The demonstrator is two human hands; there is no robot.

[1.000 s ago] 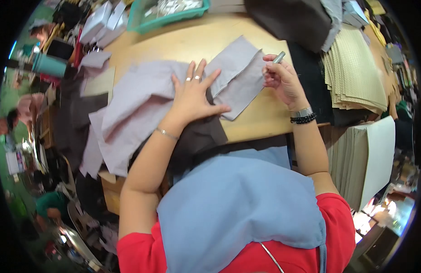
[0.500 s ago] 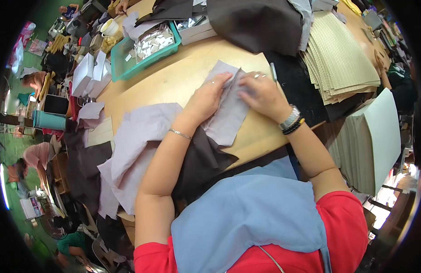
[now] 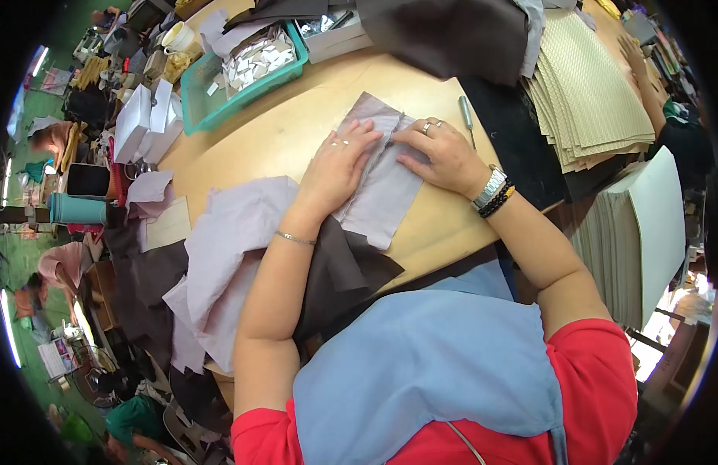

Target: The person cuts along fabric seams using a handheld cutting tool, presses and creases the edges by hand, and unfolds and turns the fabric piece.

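A mauve-grey piece of fabric (image 3: 391, 203) with a raised seam along its middle lies flat on the wooden table (image 3: 297, 116). Fingers extended, my left hand (image 3: 337, 169) rests on the fabric just left of the seam. My right hand (image 3: 446, 161) lies on the other half, its index fingertip touching the seam and its thumb spread apart below. Beyond that hand is a slim tool with a green handle (image 3: 465, 112) and a thin metal shaft. Dark brown fabric (image 3: 347, 260) sits under my left forearm, beside a larger crumpled mauve piece (image 3: 235, 225).
A teal tray (image 3: 246, 99) of small white pieces stands at the back left, beside a white box (image 3: 336, 44). Textured cream sheets (image 3: 588, 93) are stacked at right, above a thick pile of boards (image 3: 615, 232). Other people work at the left and right edges.
My left hand has slid slightly left and down along the fabric. My right hand, blurred earlier, is now still by the seam. The fabric's far corner has shifted left and spread flatter.
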